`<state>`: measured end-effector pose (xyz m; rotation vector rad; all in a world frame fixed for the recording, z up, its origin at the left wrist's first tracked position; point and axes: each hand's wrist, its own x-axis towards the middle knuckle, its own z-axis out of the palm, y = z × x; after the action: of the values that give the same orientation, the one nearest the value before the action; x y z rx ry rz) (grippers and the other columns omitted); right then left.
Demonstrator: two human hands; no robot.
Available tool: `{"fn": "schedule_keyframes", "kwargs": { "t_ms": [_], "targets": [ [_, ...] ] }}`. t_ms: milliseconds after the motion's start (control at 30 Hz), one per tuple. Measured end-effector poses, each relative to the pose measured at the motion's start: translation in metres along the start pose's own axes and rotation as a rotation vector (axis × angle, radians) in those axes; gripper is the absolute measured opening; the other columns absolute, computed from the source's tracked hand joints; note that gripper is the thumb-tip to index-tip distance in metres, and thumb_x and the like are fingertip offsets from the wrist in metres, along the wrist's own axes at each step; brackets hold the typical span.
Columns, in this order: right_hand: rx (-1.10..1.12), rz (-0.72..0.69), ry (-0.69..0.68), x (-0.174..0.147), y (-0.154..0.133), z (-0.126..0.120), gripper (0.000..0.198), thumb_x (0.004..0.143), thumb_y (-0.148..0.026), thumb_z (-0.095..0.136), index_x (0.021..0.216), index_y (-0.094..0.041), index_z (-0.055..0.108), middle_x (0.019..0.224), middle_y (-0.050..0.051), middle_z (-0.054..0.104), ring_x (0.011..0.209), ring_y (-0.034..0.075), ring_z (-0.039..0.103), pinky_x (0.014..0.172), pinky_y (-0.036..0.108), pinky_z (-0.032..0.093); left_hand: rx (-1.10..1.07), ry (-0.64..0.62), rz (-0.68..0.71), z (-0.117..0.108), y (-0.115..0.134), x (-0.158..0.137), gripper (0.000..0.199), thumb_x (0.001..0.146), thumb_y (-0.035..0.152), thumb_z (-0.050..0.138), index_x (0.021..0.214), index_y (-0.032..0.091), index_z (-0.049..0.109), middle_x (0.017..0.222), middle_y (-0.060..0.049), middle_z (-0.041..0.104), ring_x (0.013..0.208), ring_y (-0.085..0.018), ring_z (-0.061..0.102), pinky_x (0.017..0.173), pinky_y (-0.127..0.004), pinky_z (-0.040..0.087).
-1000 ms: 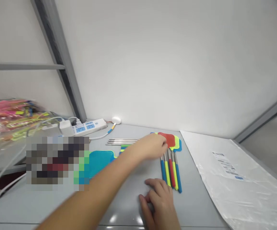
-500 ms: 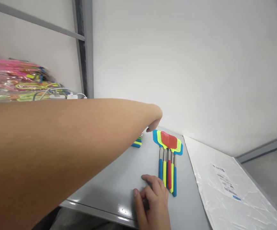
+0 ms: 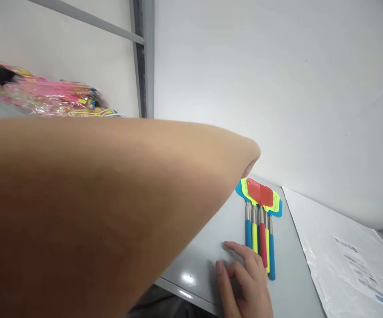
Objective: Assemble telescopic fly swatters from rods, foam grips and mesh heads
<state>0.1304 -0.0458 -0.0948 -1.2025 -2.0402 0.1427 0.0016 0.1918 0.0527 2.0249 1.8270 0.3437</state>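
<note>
Right grip (image 3: 247,280) beside colourful swatters (image 3: 260,193); label (image 3: 362,270) on white parcel (image 3: 330,247) illegible.

My left arm (image 3: 118,176) stretches across the view, with my left hand (image 3: 252,153) mostly hidden beyond it, near the heads of the fanned fly swatters (image 3: 260,192). My right hand (image 3: 247,282) rests loosely curled on the grey table (image 3: 295,278), against or just beside their handles. A labelled white bag (image 3: 337,221) lies to the right, and colourful plastic-wrapped bundles (image 3: 55,95) lie beyond my arm.
</note>
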Motion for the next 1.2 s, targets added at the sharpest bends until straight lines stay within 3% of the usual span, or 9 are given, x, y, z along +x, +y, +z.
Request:
{"fn": "schedule_keyframes", "kwargs": {
  "t_ms": [100,233,433,533,600,733,867,1000,1200],
  "targets": [
    [-0.002,-0.025,0.029,0.002,0.006,-0.005,0.026,0.091,-0.029,0.056,0.065,-0.024,0.055,0.110,0.010,0.065,0.103,0.031,0.057,0.083,0.048,0.046,0.124,-0.243,-0.084,-0.012,0.002,-0.012,0.005,0.062,0.022,0.075,0.065,0.019,0.072,0.057,-0.006,0.061,0.068,-0.028,0.060,0.067,-0.041,0.048],
    [-0.084,-0.107,-0.001,0.018,0.012,-0.020,0.027,0.090,-0.033,0.058,0.064,-0.025,0.055,0.110,0.010,0.065,0.103,0.030,0.059,0.080,0.045,0.051,0.273,-0.446,-0.114,-0.032,-0.017,-0.037,0.008,0.055,0.012,0.070,0.054,0.020,0.069,0.050,-0.005,0.058,0.055,-0.025,0.057,0.060,-0.039,0.046],
    [-0.160,-0.276,-0.134,0.067,0.027,-0.050,0.021,0.090,-0.046,0.057,0.094,-0.029,0.069,0.108,0.010,0.069,0.093,0.028,0.067,0.073,0.041,0.055,0.404,-0.426,-0.007,-0.047,-0.069,-0.068,0.003,0.058,0.019,0.068,0.056,0.020,0.070,0.055,-0.007,0.065,0.060,-0.025,0.060,0.061,-0.035,0.047],
    [-0.185,-0.194,-0.309,0.101,0.034,-0.051,0.029,0.091,-0.049,0.053,0.101,-0.028,0.070,0.102,0.010,0.071,0.084,0.027,0.069,0.067,0.040,0.054,0.442,-0.377,0.083,-0.043,-0.092,-0.080,0.010,0.063,0.022,0.067,0.069,0.017,0.074,0.075,-0.013,0.073,0.070,-0.027,0.064,0.064,-0.033,0.048],
    [-0.204,-0.104,-0.452,0.132,0.035,-0.043,0.029,0.094,-0.047,0.050,0.095,-0.027,0.070,0.090,0.009,0.071,0.066,0.023,0.067,0.056,0.036,0.049,0.456,-0.372,0.142,-0.038,-0.101,-0.085,0.017,0.068,0.024,0.065,0.079,0.017,0.076,0.086,-0.015,0.074,0.073,-0.027,0.066,0.065,-0.033,0.049],
    [-0.182,-0.062,-0.697,0.205,0.025,-0.007,0.030,0.095,-0.035,0.046,0.080,-0.024,0.070,0.075,0.006,0.070,0.058,0.019,0.061,0.051,0.030,0.041,0.478,-0.389,0.206,-0.032,-0.109,-0.089,0.020,0.074,0.026,0.062,0.086,0.016,0.076,0.089,-0.016,0.073,0.071,-0.026,0.067,0.064,-0.032,0.048],
    [-0.186,-0.057,-0.710,0.256,0.023,0.035,0.023,0.089,-0.021,0.047,0.079,-0.022,0.068,0.080,0.005,0.070,0.063,0.017,0.060,0.053,0.027,0.039,0.475,-0.404,0.234,-0.032,-0.112,-0.092,0.020,0.077,0.023,0.058,0.083,0.015,0.075,0.088,-0.016,0.073,0.066,-0.026,0.066,0.059,-0.032,0.047],
    [-0.123,-0.101,-0.786,0.268,0.031,0.056,0.018,0.088,-0.024,0.053,0.087,-0.024,0.071,0.085,0.002,0.072,0.068,0.015,0.061,0.057,0.025,0.041,0.461,-0.404,0.261,-0.031,-0.114,-0.099,0.020,0.077,0.018,0.057,0.084,0.015,0.075,0.087,-0.015,0.073,0.067,-0.026,0.066,0.062,-0.033,0.047],
    [-0.097,-0.167,-0.845,0.267,0.033,0.062,0.018,0.088,-0.021,0.053,0.083,-0.022,0.070,0.084,0.001,0.070,0.071,0.015,0.059,0.061,0.025,0.042,0.409,-0.404,0.243,-0.021,-0.108,-0.089,0.010,0.066,0.011,0.065,0.068,0.018,0.071,0.072,-0.009,0.069,0.071,-0.025,0.064,0.069,-0.032,0.047]
  ]
}}
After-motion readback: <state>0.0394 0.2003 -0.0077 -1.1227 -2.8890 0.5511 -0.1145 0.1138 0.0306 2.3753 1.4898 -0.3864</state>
